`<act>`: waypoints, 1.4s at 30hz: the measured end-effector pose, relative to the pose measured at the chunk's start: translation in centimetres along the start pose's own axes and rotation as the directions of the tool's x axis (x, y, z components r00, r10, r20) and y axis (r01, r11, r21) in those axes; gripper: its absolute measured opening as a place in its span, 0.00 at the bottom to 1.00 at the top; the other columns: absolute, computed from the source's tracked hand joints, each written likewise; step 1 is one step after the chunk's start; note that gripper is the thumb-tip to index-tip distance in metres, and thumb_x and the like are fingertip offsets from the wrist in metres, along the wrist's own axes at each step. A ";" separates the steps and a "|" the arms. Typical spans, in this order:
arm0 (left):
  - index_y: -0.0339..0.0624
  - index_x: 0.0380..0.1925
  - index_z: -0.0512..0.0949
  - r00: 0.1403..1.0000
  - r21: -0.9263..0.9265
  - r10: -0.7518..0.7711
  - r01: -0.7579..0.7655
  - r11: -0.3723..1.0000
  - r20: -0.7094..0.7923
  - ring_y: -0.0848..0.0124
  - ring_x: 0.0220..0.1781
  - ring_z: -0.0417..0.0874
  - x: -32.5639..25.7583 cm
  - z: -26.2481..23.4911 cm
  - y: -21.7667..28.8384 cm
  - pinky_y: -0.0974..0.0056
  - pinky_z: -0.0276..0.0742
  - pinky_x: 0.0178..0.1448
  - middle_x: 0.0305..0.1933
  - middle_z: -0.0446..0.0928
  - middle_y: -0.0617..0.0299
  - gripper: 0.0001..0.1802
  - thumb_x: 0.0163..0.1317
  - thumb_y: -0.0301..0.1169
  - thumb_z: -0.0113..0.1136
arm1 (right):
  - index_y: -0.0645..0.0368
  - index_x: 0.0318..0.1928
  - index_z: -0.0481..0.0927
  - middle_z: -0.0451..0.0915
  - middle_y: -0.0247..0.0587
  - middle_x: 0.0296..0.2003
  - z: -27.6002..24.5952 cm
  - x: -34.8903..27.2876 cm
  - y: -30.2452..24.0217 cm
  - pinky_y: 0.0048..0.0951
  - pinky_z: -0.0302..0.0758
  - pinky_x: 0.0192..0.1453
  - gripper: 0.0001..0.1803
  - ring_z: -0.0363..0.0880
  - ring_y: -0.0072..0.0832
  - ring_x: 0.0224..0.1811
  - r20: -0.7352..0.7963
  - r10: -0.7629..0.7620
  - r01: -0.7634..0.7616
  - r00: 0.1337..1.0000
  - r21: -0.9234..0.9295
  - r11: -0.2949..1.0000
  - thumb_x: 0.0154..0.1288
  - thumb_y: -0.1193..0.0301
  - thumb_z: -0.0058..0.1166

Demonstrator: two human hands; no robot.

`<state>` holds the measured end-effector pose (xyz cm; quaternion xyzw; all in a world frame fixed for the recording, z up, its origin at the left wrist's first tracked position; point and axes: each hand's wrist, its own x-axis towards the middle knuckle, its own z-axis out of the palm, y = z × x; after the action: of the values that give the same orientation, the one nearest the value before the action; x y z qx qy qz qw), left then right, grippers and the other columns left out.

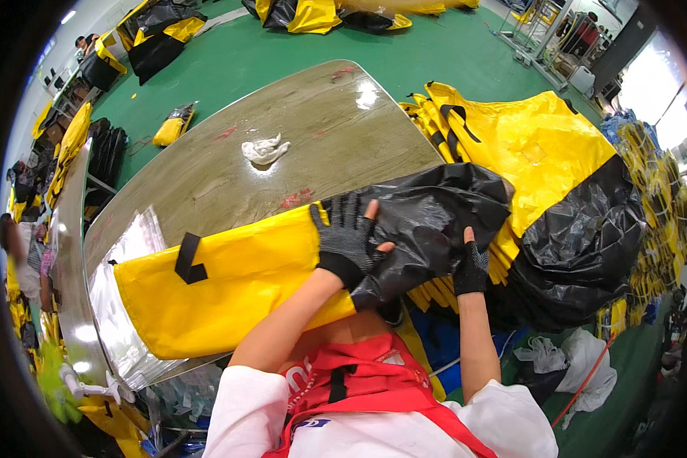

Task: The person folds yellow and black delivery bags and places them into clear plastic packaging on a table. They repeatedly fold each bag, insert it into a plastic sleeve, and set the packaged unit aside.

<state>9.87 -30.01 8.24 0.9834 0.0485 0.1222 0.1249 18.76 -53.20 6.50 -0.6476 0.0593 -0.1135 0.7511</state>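
A yellow and black bag of coated sheet lies folded long across the near side of the table, a short black strap on its yellow part. My left hand, in a dark grey glove with bare thumb and fingertip, rests flat on it where yellow meets black, fingers spread. My right hand, gloved alike, holds the bag's black end by its near edge; the thumb shows on top and the other fingers are hidden behind the sheet. Right of it hangs a stack of similar yellow and black bags.
On the wood-grain table lies a crumpled white cloth. Clear plastic sleeves are stacked at its left end. A packed bag sits on the green floor. White plastic bags and a red stick are at lower right.
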 end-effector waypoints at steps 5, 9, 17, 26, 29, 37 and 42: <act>0.44 0.63 0.60 0.990 0.138 -0.132 0.123 0.983 0.057 0.50 0.72 0.48 0.9 0.4 1.1 0.35 0.34 0.69 0.67 0.54 0.44 0.43 0.53 0.57 0.55 | 0.62 0.55 0.71 0.77 0.49 0.42 6.5 -5.5 -7.7 0.37 0.72 0.47 0.29 0.76 0.41 0.43 0.571 -0.120 0.400 0.812 -0.395 0.827 0.53 0.64 0.60; 0.44 0.64 0.60 0.991 -0.743 0.005 0.095 0.662 0.132 0.55 0.68 0.57 -1.9 -0.2 -2.3 0.45 0.40 0.72 0.67 0.58 0.51 0.36 0.59 0.50 0.51 | 0.55 0.60 0.69 0.74 0.41 0.26 10.0 -11.2 -7.6 0.38 0.70 0.38 0.34 0.74 0.39 0.31 0.962 -0.242 0.948 0.123 -0.042 0.316 0.47 0.74 0.53; 0.45 0.61 0.63 0.984 0.526 -0.176 0.129 0.841 0.040 0.50 0.69 0.58 -20.1 -14.3 -21.5 0.47 0.37 0.74 0.68 0.57 0.47 0.35 0.55 0.46 0.57 | 0.53 0.63 0.64 0.69 0.53 0.51 12.7 -15.2 -8.3 0.57 0.55 0.63 0.45 0.64 0.48 0.59 0.885 0.458 0.964 0.090 -0.193 0.182 0.47 0.44 0.59; 0.40 0.61 0.62 0.430 -0.900 -0.869 0.433 -0.040 0.245 0.62 0.57 0.73 -39.2 -12.3 -23.5 0.59 0.69 0.59 0.59 0.70 0.55 0.32 0.63 0.46 0.55 | 0.62 0.53 0.71 0.71 0.52 0.53 18.3 -21.7 -1.4 0.59 0.42 0.68 0.32 0.64 0.47 0.59 0.990 -0.039 0.905 0.135 -0.107 0.412 0.58 0.49 0.48; 0.40 0.61 0.62 0.538 -0.833 -0.646 0.238 -0.499 0.541 0.59 0.58 0.73 -36.1 -17.8 -19.6 0.56 0.70 0.60 0.61 0.68 0.54 0.31 0.63 0.46 0.53 | 0.54 0.56 0.71 0.69 0.49 0.57 20.2 -24.0 -0.9 0.68 0.42 0.63 0.25 0.62 0.48 0.62 0.978 0.194 0.953 0.076 -0.129 0.273 0.62 0.57 0.42; 0.32 0.64 0.52 0.830 -0.908 -0.558 0.229 0.352 -0.007 0.50 0.43 0.78 -11.9 -15.7 -4.1 0.56 0.74 0.49 0.44 0.75 0.44 0.41 0.58 0.41 0.59 | 0.55 0.64 0.61 0.58 0.50 0.64 18.7 -24.0 0.3 0.59 0.38 0.69 0.29 0.49 0.51 0.68 0.999 0.033 0.919 -0.030 0.015 0.395 0.64 0.60 0.41; 0.31 0.61 0.59 0.935 -0.479 -0.347 0.270 0.835 -0.078 0.50 0.26 0.79 -1.9 -2.3 -1.5 0.56 0.72 0.29 0.24 0.76 0.40 0.35 0.62 0.46 0.52 | 0.55 0.62 0.64 0.64 0.51 0.60 13.7 -23.0 0.9 0.56 0.47 0.66 0.28 0.57 0.51 0.62 0.999 0.027 0.893 -0.040 0.024 0.449 0.62 0.59 0.43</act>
<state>7.39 -28.30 9.57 0.8914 0.1864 0.1877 0.3681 -0.15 -34.21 6.36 -0.7500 -0.6279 0.0784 0.1928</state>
